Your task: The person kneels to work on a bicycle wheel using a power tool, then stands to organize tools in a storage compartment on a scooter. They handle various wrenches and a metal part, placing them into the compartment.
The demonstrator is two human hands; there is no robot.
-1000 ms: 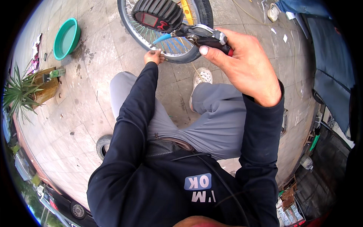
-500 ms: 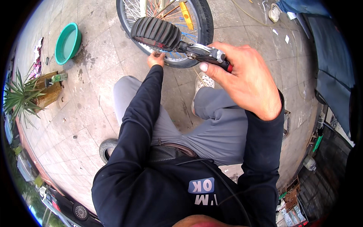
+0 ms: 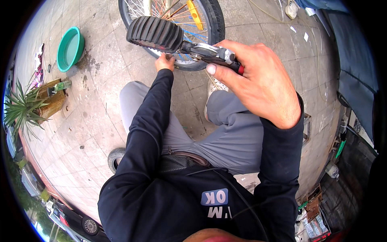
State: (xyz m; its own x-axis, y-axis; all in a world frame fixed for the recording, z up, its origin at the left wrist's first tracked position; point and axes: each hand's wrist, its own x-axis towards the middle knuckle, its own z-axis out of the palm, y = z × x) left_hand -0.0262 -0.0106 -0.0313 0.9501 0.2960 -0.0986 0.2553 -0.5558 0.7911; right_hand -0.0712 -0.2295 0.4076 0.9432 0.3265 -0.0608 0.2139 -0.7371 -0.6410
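Raised in front of me on the right, my right hand (image 3: pixel 261 82) is wrapped round the grip of a tire inflator gun (image 3: pixel 213 53). A big round gauge in a ribbed black rubber cover (image 3: pixel 155 35) sits on the gun's far left end, its dial turned out of sight. Beyond it stands a bicycle wheel (image 3: pixel 218 28) with orange and blue spokes and a yellow reflector (image 3: pixel 194 15). My left hand (image 3: pixel 164 63) reaches to the near rim of that wheel, fingers pinched together. Whatever those fingers hold is too small to make out, and the gauge covers part of the rim.
A green basin (image 3: pixel 70 49) stands on the paved ground to the left. Nearer are a spiky potted plant (image 3: pixel 24 104) and a small tire (image 3: pixel 115 158) by my left leg. A thin hose (image 3: pixel 269 17) trails along the ground at the upper right. A dark tarp (image 3: pixel 356 76) hangs right.
The inflator gun's gauge has swung a little to the left. My left hand stays at the wheel's rim, its fingers still pinched.
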